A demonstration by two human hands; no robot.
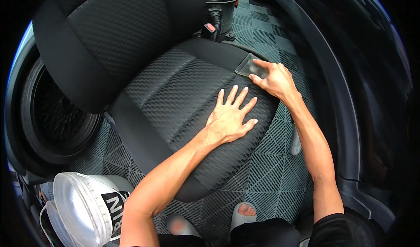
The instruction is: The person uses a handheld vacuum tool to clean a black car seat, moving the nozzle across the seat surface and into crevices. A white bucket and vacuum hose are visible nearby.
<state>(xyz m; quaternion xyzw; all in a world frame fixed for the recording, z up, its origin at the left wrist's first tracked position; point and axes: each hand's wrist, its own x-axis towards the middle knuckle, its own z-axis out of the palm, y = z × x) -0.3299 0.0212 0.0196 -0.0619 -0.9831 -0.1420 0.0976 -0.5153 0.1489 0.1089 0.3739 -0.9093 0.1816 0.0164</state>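
Note:
A black fabric car seat, its cushion textured and seamed, stands out on the floor before me. My left hand presses palm down near the cushion's front, fingers spread and nothing in it. Farther along the cushion's right edge, my right hand grips a clear plastic rectangular piece between thumb and fingers. This piece looks like a flared nozzle head and rests against the fabric; part of it lies behind my fingers. The backrest rises at the upper left.
A black and red canister vacuum with a ribbed hose stands behind the seat. At lower left is a white plastic bucket bearing writing. A car wheel sits left; a dark car body flanks the right. Grid tiles cover the floor.

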